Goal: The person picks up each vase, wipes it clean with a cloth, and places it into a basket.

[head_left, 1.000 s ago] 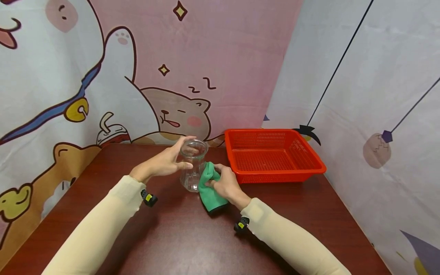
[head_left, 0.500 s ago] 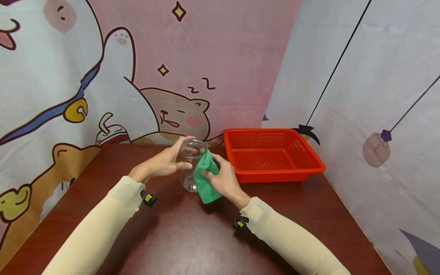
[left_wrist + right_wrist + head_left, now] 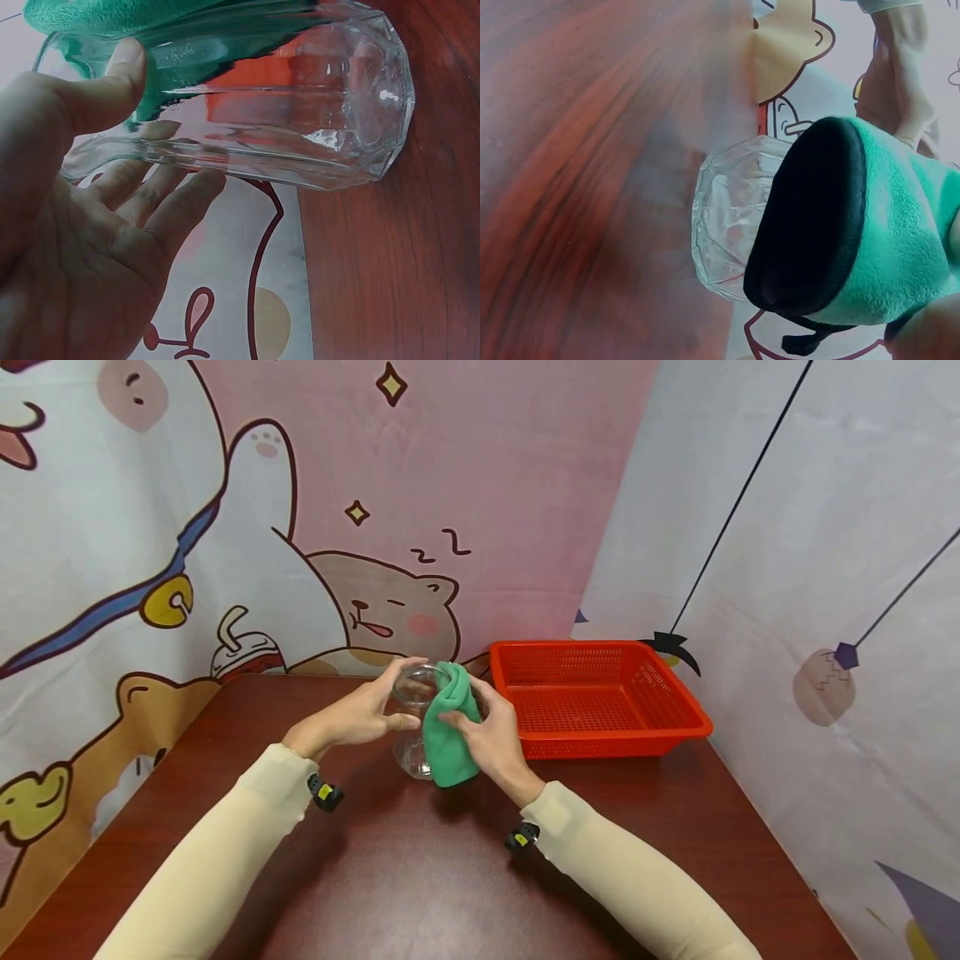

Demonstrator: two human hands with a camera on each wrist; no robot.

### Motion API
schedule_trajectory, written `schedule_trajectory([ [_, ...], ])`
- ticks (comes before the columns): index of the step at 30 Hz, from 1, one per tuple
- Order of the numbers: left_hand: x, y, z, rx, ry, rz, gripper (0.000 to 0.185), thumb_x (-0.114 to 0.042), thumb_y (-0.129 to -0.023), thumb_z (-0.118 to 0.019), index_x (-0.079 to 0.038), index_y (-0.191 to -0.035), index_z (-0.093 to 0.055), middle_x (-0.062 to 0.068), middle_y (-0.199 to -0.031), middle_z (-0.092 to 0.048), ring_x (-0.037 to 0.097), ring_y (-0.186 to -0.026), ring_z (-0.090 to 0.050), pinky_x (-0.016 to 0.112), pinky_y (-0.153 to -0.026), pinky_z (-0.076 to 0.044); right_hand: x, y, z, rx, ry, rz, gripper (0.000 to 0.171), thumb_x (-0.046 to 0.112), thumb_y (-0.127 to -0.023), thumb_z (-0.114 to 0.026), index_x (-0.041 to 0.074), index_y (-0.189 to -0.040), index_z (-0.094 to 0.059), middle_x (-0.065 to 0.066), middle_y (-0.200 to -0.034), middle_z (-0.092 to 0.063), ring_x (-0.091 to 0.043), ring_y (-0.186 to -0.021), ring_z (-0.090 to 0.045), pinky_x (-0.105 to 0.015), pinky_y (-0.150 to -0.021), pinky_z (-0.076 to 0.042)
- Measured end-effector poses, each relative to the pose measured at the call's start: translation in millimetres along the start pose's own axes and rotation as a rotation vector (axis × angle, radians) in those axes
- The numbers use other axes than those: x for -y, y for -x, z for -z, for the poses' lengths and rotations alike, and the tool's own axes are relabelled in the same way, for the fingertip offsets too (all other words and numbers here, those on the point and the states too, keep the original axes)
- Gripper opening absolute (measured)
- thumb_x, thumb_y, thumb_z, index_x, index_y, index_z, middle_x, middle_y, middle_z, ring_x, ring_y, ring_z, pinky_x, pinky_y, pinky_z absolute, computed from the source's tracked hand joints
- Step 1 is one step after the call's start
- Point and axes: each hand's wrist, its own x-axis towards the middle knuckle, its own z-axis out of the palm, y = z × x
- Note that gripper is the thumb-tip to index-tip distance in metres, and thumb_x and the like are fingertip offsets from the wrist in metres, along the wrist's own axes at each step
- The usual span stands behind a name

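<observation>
Wiping mid-way I'd judge: my left hand grips the glass vase upright on the worktop by its neck, right hand presses the bunched green cloth against its rim-side wall; inside apparently untouched, red basket empty.

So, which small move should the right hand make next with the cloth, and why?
Probably slide the green cloth down the glass vase: the right hand presses it near the rim, the left hand steadies the neck, and the lower body shows uncovered.
</observation>
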Motion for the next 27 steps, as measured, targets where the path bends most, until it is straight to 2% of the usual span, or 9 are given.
schedule_trajectory([
  [6,0.1,1.6,0.7,-0.007,-0.014,-0.002,0.094,-0.011,-0.11,-0.082,-0.021,-0.182,-0.023,0.02,-0.168,-0.061,0.044,-0.161,-0.058,0.073,-0.133,-0.043,-2.4,-2.7,-1.7,-0.085,-0.036,0.057,0.071,0.004,-0.093,-0.098,0.01,-0.159,-0.071,-0.014,-0.15,-0.08,-0.031,-0.136,-0.079,-0.046,-0.118,-0.063],
  [9,-0.5,2.1,1.2,-0.006,-0.017,0.02,0.095,-0.013,-0.11,-0.082,-0.024,-0.183,-0.022,0.02,-0.171,-0.059,0.045,-0.162,-0.056,0.074,-0.133,-0.043,-4.1,-2.9,-1.7,-0.106,-0.059,0.065,0.069,0.006,-0.094,-0.098,0.01,-0.158,-0.072,-0.012,-0.15,-0.081,-0.03,-0.137,-0.079,-0.033,-0.114,-0.064],
  [13,-1.4,2.1,1.0,-0.011,-0.032,0.034,0.096,-0.016,-0.11,-0.082,-0.025,-0.183,-0.021,0.021,-0.171,-0.057,0.047,-0.162,-0.056,0.075,-0.133,-0.043,-6.5,-3.1,-0.9,-0.124,-0.061,0.056,0.061,0.007,-0.095,-0.097,0.009,-0.152,-0.075,-0.012,-0.145,-0.084,-0.03,-0.134,-0.082,-0.016,-0.104,-0.061],
  [22,-3.3,2.5,-0.2,-0.011,-0.039,0.059,0.096,-0.018,-0.112,-0.081,-0.027,-0.185,-0.018,0.024,-0.175,-0.052,0.051,-0.163,-0.054,0.079,-0.132,-0.041,-7.3,-3.1,2.3,-0.118,-0.016,0.05,0.05,0.008,-0.095,-0.098,0.009,-0.143,-0.082,-0.013,-0.133,-0.088,-0.03,-0.123,-0.085,-0.027,-0.1,-0.067],
  [27,-3.9,2.7,0.1,-0.012,-0.044,0.072,0.096,-0.024,-0.112,-0.082,-0.029,-0.184,-0.019,0.02,-0.171,-0.057,0.049,-0.16,-0.057,0.078,-0.131,-0.043,-6.9,-2.4,2.9,-0.121,0.02,0.036,0.047,0.008,-0.097,-0.096,0.008,-0.143,-0.084,-0.014,-0.127,-0.089,-0.031,-0.117,-0.087,-0.041,-0.101,-0.071],
])
